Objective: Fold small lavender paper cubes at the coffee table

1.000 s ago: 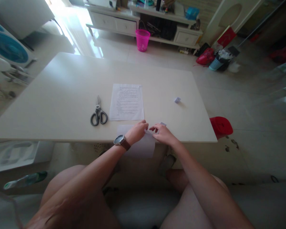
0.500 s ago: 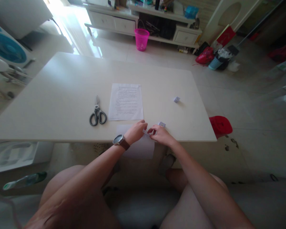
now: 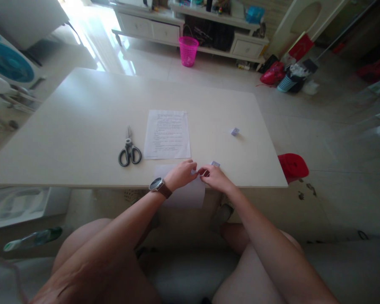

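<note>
Close together at the table's near edge, my left hand point(image 3: 183, 174) and my right hand point(image 3: 213, 176) pinch a small white paper piece point(image 3: 194, 172) between their fingertips. Most of that piece is hidden by the fingers. Under my hands a blank white sheet point(image 3: 190, 196) hangs over the table edge. Just behind my right hand lies a small folded paper point(image 3: 215, 164), partly covered by it. A second folded paper point(image 3: 234, 131) sits farther off to the right. A printed page point(image 3: 167, 135) lies flat beyond my left hand.
Scissors point(image 3: 129, 147) with black-and-grey handles lie left of the printed page on the white table point(image 3: 91, 109). A red stool point(image 3: 293, 167) stands by the table's right side. Across the floor is a pink basket point(image 3: 188, 51) before a white cabinet point(image 3: 142, 28).
My fingers have shifted slightly around the small paper piece, and less of it shows now. The right hand covers more of the folded paper behind it. Other things stay in place.
</note>
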Motion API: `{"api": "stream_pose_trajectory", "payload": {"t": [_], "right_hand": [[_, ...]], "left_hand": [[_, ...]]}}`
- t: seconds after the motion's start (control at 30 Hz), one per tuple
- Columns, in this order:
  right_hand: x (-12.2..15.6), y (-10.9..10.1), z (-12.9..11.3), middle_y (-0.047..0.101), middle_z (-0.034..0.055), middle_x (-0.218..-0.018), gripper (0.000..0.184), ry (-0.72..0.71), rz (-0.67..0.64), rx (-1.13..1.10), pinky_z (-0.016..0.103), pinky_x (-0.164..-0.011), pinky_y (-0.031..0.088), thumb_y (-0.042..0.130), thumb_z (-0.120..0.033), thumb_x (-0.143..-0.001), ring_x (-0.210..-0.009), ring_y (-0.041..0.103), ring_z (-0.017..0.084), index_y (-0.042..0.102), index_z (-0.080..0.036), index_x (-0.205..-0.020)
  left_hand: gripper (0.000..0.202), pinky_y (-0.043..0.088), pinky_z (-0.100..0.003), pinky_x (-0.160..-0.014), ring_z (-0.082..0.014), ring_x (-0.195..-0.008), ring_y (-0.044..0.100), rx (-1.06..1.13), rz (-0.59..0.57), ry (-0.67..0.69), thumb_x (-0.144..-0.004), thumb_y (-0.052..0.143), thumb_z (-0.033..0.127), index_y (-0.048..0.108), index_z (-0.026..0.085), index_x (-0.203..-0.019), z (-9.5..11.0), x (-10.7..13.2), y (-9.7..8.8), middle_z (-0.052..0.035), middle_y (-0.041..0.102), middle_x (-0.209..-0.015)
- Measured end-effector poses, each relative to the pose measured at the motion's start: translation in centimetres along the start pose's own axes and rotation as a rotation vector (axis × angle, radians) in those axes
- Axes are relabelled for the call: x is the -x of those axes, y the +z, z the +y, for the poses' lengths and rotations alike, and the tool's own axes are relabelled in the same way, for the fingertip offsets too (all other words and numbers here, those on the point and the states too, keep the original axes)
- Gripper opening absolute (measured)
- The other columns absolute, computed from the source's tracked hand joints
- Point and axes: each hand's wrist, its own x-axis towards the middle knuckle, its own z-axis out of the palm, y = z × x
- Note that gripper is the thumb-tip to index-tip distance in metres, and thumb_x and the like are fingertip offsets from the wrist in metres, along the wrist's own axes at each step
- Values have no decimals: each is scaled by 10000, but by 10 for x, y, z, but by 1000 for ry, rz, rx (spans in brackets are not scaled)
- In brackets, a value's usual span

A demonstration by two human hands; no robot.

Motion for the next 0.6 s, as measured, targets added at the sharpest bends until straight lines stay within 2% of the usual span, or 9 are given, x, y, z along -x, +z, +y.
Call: {"api": "stream_pose_trajectory", "payload": {"t": [0.13, 0.23, 0.6], "right_hand": [[-3, 2, 6, 747, 36, -888, 341, -18, 7, -11, 254, -773, 506, 539, -28, -758, -732, 635, 124, 775, -182, -950], [-3, 3, 6, 746, 31, -889, 348, -21, 6, 4, 257, -797, 501, 527, -20, -761, -736, 624, 120, 783, -188, -927], [-1, -1, 1, 691, 3, -711, 172, 5, 1, -24, 235, -700, 473, 575, -73, -810, -672, 615, 118, 716, -167, -838]], "left_hand": [[40, 467, -286, -731, -190, -829, 633, -14, 10, -5, -881, 635, 215, 622, 187, -855, 1, 0, 2, -52, 641, -911], [39, 469, -287, -733, -191, -830, 634, -30, 9, -11, -879, 640, 204, 625, 186, -847, 1, 0, 2, -52, 641, -904], [16, 468, -287, -718, -188, -810, 627, -9, 10, -12, -850, 638, 174, 625, 184, -845, 2, 0, 1, -47, 634, -900]]}}
